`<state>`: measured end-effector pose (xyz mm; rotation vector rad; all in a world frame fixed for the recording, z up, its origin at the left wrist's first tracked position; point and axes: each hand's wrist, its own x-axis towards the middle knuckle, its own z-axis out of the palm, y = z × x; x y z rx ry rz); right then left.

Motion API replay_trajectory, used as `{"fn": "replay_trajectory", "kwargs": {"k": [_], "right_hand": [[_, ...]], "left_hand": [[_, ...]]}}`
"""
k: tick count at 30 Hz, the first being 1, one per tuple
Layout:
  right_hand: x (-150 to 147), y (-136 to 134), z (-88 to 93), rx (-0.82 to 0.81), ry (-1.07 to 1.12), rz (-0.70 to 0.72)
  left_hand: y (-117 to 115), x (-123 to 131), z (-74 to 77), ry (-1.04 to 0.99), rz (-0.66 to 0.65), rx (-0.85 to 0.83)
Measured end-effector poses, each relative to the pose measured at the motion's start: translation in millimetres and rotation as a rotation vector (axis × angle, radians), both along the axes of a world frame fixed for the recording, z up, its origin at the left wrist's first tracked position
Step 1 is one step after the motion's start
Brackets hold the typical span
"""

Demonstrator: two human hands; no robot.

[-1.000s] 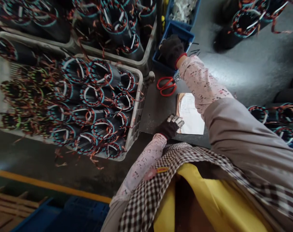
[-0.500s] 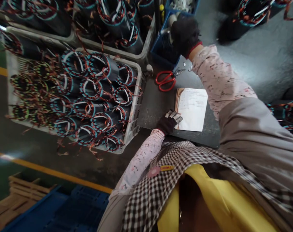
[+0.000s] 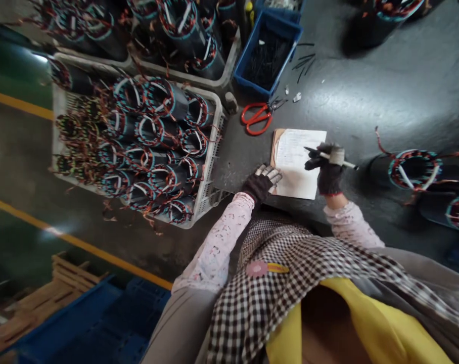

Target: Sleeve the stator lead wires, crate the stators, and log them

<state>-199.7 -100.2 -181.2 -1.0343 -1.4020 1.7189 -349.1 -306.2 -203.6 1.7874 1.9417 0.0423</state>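
An open notebook (image 3: 300,164) with handwriting on its upper part lies on the dark tabletop. My left hand (image 3: 262,183), in a dark glove with pale fingertips, rests flat on the notebook's lower left edge, fingers spread. Over the notebook's right edge, my right hand (image 3: 329,169) is closed around a pen (image 3: 350,165), its dark tip toward the page. Red-handled scissors (image 3: 258,119) lie just above and left of the notebook, blades slightly apart.
Plastic crates (image 3: 210,151) of wire-wound cylinders fill the left. A blue bin (image 3: 267,55) with dark strips stands behind the scissors. More wound cylinders (image 3: 413,169) lie at the right. A small grey cylinder (image 3: 231,102) stands beside the crate.
My right hand has come back from the blue bin to the notebook's right side and now shows a pen in its grip. My left hand has stayed on the notebook.
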Motion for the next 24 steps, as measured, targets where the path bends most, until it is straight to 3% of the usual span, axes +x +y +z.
{"fn": "replay_trajectory", "kwargs": {"k": [3,6,13,17,24], "right_hand": [[28,-34,-8.5,-0.006,-0.018,-0.082],[37,-46,-16.0,0.014,-0.039,-0.050],[22,-48,-41.4,0.073,-0.018,0.005],[9,-53,-55.9,0.059,-0.159,0.052],[1,-49,-59.1,0.135,-0.372,0.088]], "left_hand": [[0,0,0.2,-0.001,0.017,-0.040],[0,0,4.8,0.006,0.035,-0.078],[0,0,7.7,0.051,0.056,-0.082],[1,0,4.9,0.060,0.027,-0.059],[0,-1,6.8,0.080,-0.011,-0.047]]}}
